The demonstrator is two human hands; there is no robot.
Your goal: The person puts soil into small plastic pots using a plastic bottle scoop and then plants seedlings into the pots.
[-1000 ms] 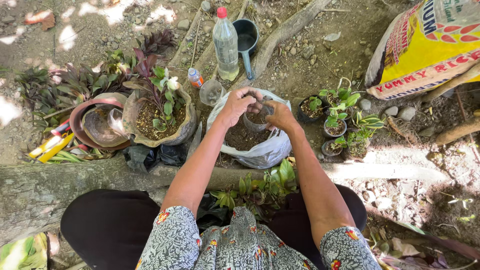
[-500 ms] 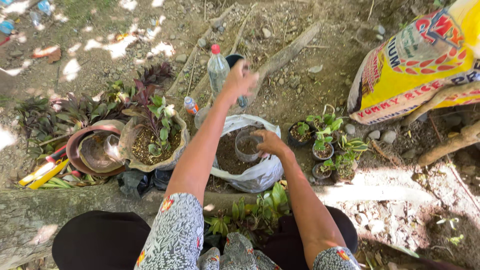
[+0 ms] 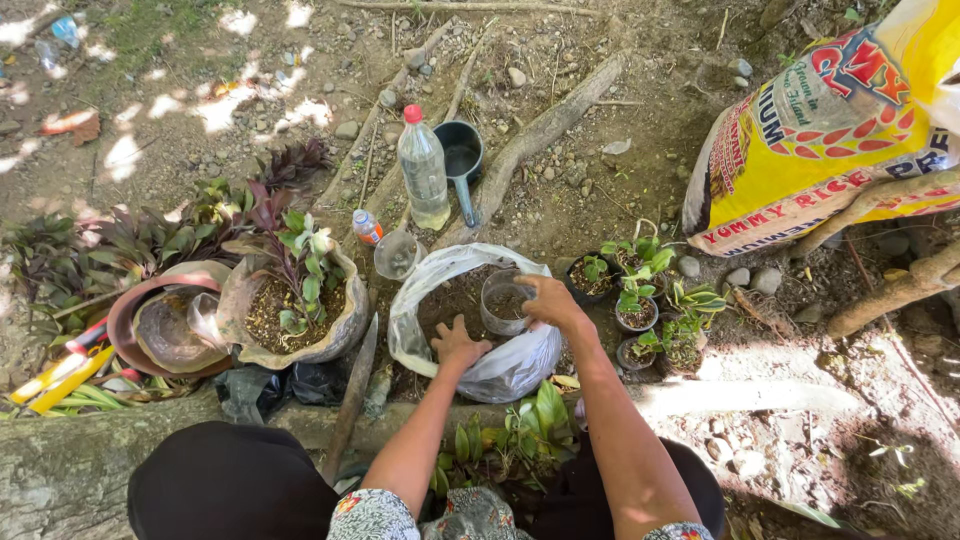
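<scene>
Head view, looking down. We see the left hand [image 3: 458, 343] now lowered into the white plastic bag [image 3: 520, 365] of soil [image 3: 452, 300], where half a second earlier it was stretched up toward the clear water bottle [image 3: 423, 170] with the red cap. The bottle stands upright and untouched beside the dark scoop [image 3: 458, 155], well apart from both hands. The fingers of the left hand are spread and pressed down into the soil; we cannot tell whether they have gathered any of it. The right hand [image 3: 548, 300] has kept its place on the small clear cup [image 3: 503, 302], its fingers closed over the rim; the cup sits upright inside the bag and appears partly filled with soil.

We read the change as a return from the bottle to the soil, with the work centred again on the cup in the bag. Just right of the bag stand several small pots [image 3: 640, 310] with green seedlings; to the left, a large bowl-shaped planter [image 3: 345, 325] holds a leafy plant. A yellow printed sack [image 3: 830, 150] leans at the upper right, and a log [image 3: 70, 465] lies across the ground near the person's knees.
</scene>
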